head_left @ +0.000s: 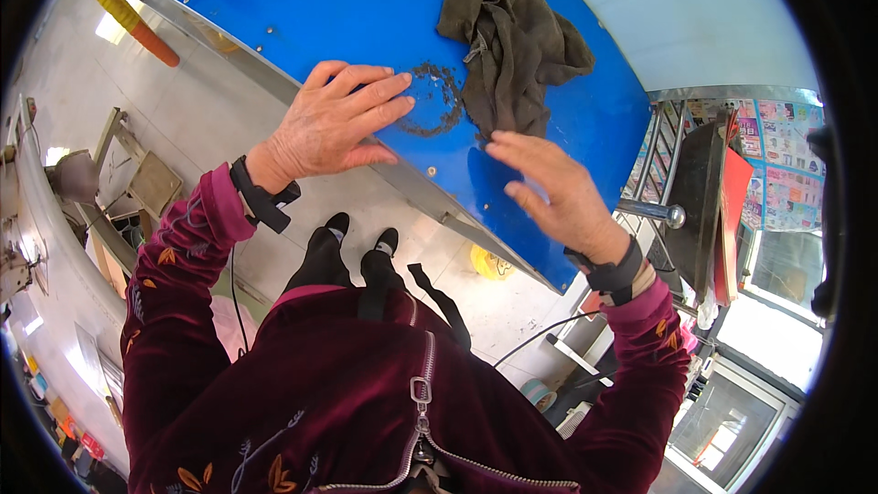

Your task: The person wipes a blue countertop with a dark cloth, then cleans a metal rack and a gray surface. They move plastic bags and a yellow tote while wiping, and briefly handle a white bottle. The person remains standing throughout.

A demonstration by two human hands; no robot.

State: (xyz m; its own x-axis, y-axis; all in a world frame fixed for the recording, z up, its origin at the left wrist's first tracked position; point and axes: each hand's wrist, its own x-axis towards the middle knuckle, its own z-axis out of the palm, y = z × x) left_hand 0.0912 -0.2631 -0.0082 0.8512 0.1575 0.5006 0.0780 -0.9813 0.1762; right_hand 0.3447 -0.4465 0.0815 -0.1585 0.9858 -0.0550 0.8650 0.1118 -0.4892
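Observation:
My left hand (343, 119) rests at the near edge of the blue tabletop (311, 5), fingers slightly bent and apart, with fingertips beside a rough ring of dark crumbs (422, 128). A crumpled dark olive-brown cloth (517, 46) lies to the right of the crumbs, toward the back. My right hand (544, 185) is just below the cloth's lower end, fingers loosely extended and thumb apart, holding nothing that I can see. Whether its fingertips touch the cloth or the surface I cannot tell.
A yellow-orange ribbed hose (128, 18) is at upper left. A white machine table (69, 302) and wooden stool (155, 185) stand left. At right are a metal railing with a bar (654, 212) and a red board (732, 220). A yellow object (489, 262) lies on the floor below.

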